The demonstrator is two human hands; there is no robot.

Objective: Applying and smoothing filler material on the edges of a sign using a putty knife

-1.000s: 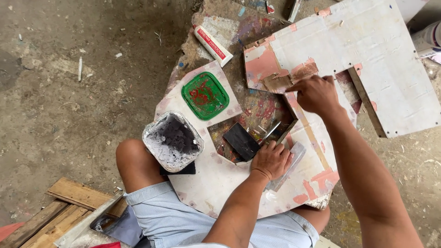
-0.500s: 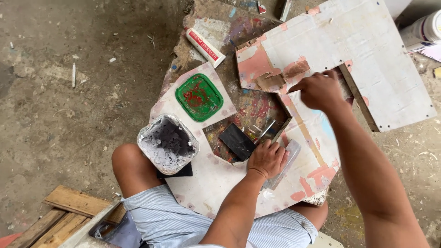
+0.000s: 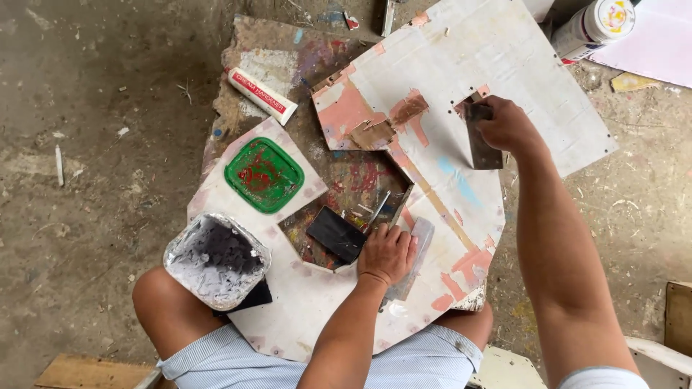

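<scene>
**Inspector A:** Right hand (image 3: 508, 126) is clenched around a dark, flat rectangular scraper blade (image 3: 481, 144). The blade is set edge-down against the white board panel with pink filler patches (image 3: 447, 65), beside a small notch cut into it.

**Inspector B:** And the left hand (image 3: 388, 253)?

**A:** It lies flat with the fingers spread, grasping nothing. It presses on the near part of the panel at the edge of the central cut-out, and a black rectangular pad (image 3: 335, 234) lies just beside its fingertips.

**B:** What step do you judge is in hand?

**A:** Scraping or spreading filler on the panel face, with the left hand steadying the work. I cannot tell whether the blade carries any paste.

**B:** Where are the supplies?

**A:** A foil-lined bowl of grey-white paste (image 3: 216, 259) rests by the person's knee. A green square plastic lid smeared with red (image 3: 264, 174) sits on the panel's left lobe. A white tube with a red stripe (image 3: 261, 95) lies on the slab beyond.

**B:** What would a further stroke call for?

**A:** In my judgement, a low blade angle, even pressure along the surface, and firm bracing from the flat hand so the panel does not shift on the lap.
</scene>
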